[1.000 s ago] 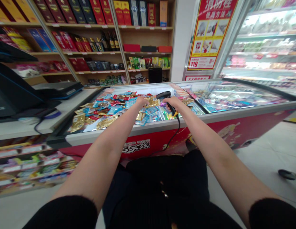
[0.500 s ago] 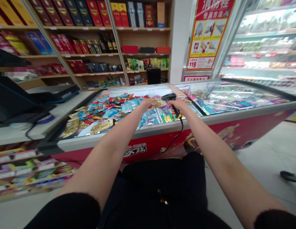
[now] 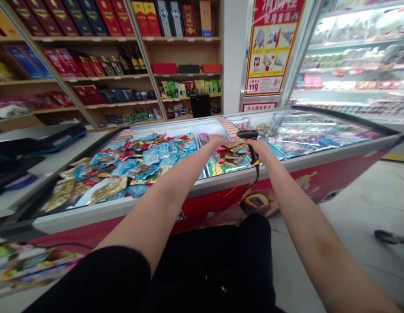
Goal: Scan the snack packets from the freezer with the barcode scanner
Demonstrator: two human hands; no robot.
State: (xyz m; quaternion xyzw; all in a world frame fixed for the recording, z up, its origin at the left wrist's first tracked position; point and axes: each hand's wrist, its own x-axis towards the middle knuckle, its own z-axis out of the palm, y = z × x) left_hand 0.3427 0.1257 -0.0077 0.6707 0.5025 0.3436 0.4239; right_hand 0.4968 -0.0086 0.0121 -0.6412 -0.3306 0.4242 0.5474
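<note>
My right hand is wrapped round the grip of a black handheld barcode scanner, its head pointing left and its cable hanging below. To its left, my left hand is closed at the edge of a gold packet, with its fingertips partly hidden. Beneath that packet lies a small pile of brown-gold and red packets. A larger heap of blue, red and gold packets spreads over the freezer's glass top to the left.
The red chest freezer stands across in front of me. On the left is a counter with dark equipment. Shelves of boxes and bottles line the back; a lit display fridge is at right. The scanner's cable runs along the freezer front.
My left hand has moved right with the gold packet, over the pile. The scanner has shifted slightly right in my right hand. The view has turned, and the pile shows more fully.
</note>
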